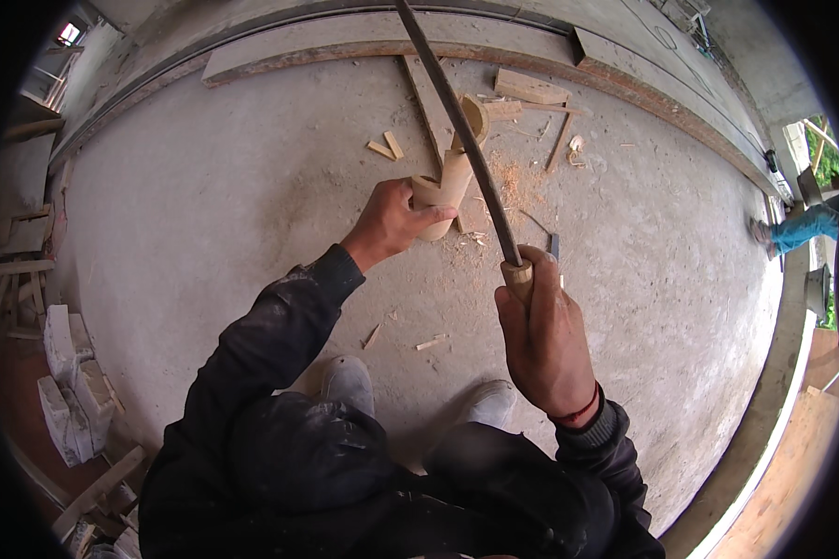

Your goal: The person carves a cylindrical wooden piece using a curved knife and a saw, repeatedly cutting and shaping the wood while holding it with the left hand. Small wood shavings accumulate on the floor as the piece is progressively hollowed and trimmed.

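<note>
On the concrete floor (643,307), a narrow board (424,102) runs beneath the work, a sensible rest if the piece is borne firmly down on it. The long dark tool (497,214) slants upward, crossing in front of the pale, notched tube (455,177); whether they touch, I cannot tell. The right hand (550,340) has its fingers clamped round the wooden handle; a steady wrist and short, light strokes would probably serve best. The left hand (389,224) has its fingers clamped on the tube's near end, thumb laid across; that thumb should stay clear of the stroke. Shavings (517,191) beside the tube merit sweeping aside for steady footing.
</note>
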The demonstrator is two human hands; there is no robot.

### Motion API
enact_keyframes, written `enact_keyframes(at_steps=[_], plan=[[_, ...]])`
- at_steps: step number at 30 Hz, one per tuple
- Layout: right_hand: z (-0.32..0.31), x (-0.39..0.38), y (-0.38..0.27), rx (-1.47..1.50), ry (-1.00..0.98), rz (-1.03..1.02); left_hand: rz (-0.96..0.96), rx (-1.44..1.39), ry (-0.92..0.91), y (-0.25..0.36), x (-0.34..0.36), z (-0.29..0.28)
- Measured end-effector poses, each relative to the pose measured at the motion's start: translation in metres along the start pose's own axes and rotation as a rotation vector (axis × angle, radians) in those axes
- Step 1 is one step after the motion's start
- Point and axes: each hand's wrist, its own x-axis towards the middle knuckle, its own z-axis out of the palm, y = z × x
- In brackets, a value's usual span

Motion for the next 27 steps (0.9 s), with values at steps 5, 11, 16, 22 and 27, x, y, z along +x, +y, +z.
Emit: enact_keyframes(at_steps=[5, 11, 16, 22, 27], plan=[[-0.001, -0.002, -0.002, 0.03, -0.011, 0.01, -0.024, -0.01, 0.003, -0.001, -0.001, -0.001], [-0.002, -0.002, -0.005, 0.02, -0.008, 0.063, -0.007, -0.013, 0.006, -0.004, 0.0, 0.001], [0.0, 0.001, -0.001, -0.009, 0.004, 0.009, -0.017, -0.017, 0.008, -0.003, 0.001, 0.0], [-0.005, 0.0, -0.007, 0.008, -0.012, 0.046, 0.052, -0.015, 0.07, 0.014, -0.001, -0.001], [-0.019, -0.007, -0.019, 0.034, 0.063, -0.034, 0.1, 0.095, 0.015, 0.066, 0.006, -0.026]])
